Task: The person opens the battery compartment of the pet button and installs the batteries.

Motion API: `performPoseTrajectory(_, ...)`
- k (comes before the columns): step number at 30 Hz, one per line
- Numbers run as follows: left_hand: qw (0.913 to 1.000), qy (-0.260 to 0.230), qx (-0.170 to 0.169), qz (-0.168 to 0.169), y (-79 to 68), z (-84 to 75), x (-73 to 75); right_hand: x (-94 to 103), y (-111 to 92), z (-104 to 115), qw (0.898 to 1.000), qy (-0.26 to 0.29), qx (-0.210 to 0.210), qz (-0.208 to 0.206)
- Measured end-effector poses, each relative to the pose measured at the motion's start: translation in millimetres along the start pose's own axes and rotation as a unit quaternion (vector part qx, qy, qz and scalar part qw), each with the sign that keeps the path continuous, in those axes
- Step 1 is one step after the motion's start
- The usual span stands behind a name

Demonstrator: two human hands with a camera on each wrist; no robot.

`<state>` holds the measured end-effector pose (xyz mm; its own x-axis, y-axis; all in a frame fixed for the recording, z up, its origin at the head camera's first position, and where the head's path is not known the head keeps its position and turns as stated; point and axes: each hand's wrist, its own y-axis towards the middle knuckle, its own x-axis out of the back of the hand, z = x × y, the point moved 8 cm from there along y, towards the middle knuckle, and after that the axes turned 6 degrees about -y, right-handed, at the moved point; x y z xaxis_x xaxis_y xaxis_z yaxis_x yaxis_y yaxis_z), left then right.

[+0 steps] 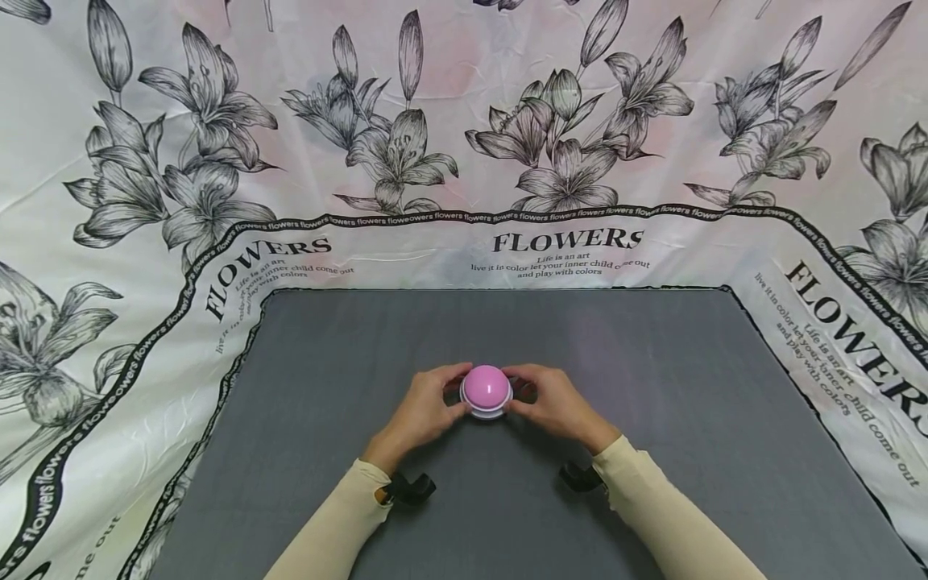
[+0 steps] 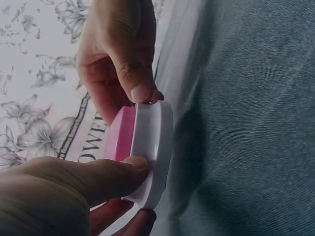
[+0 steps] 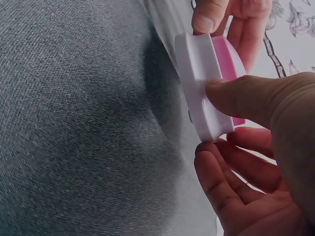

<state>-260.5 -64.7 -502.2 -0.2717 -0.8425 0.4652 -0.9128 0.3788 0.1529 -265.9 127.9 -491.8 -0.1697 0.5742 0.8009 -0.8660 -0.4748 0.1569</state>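
A round push button (image 1: 486,388) with a glossy pink dome and a white base sits between both hands, dome side up. On its left side the left hand (image 1: 429,407) grips it, thumb at the near edge and fingers round the far side. The right hand (image 1: 554,403) holds the opposite side in the same way. In the left wrist view, the left thumb presses on the white base (image 2: 153,147). The right wrist view shows the right thumb on that white rim, with fingertips at the underside. The base hovers close over the grey cloth, its shadow beside it.
Dark grey cloth (image 1: 348,338) covers the tabletop. White fabric (image 1: 406,266) printed with flowers and lettering borders the back and both sides. Each wrist carries a black strap mount (image 1: 412,489) below a cream sleeve (image 1: 337,524).
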Motion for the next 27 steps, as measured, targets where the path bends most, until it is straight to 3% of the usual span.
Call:
performPoseTrajectory(13, 0.9996, 0.026, 0.003, -0.008, -6.1, 6.6, -2.1, -11.3, -2, -3, 1.0, 0.012, -0.013, 0.003)
performPoseTrajectory(27, 0.9972, 0.074, 0.0, -0.01, -12.9, 9.5, -6.9, -19.3, -5, -7, 1.0, -0.024, -0.013, 0.004)
